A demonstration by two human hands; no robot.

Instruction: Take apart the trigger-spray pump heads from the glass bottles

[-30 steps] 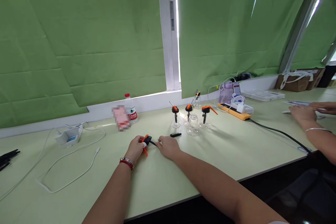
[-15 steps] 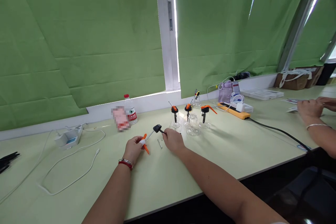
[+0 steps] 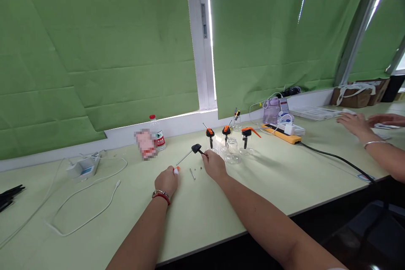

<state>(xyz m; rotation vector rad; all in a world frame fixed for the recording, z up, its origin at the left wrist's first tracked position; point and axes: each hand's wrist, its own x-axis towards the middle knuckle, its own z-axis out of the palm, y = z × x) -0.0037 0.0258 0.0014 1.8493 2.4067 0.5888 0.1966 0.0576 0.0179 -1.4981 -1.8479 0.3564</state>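
Observation:
My right hand (image 3: 214, 165) is closed on the stem of a black part (image 3: 196, 148), from which a thin metal rod (image 3: 184, 158) slants down to the left. The rod's lower end is close to my left hand (image 3: 166, 180), whose fingers are wrapped round an orange piece (image 3: 177, 169), mostly hidden. On the table between my hands lie a small metal pin (image 3: 192, 174) and tiny bits. Right of my right hand stand an open glass jar (image 3: 232, 152) and several glass jars with black-and-orange tops (image 3: 246, 133).
A bottle with a red cap (image 3: 160, 135) stands by the wall beside a blurred pink object (image 3: 147, 143). White cables and a socket (image 3: 87, 166) lie at left. At right are an orange power strip (image 3: 281, 134), a purple bottle (image 3: 271, 112) and another person's hands (image 3: 357, 126).
My left hand has turned and moved right, covering most of the orange piece. My right hand and the black part have shifted slightly right. The other person's hands have moved left.

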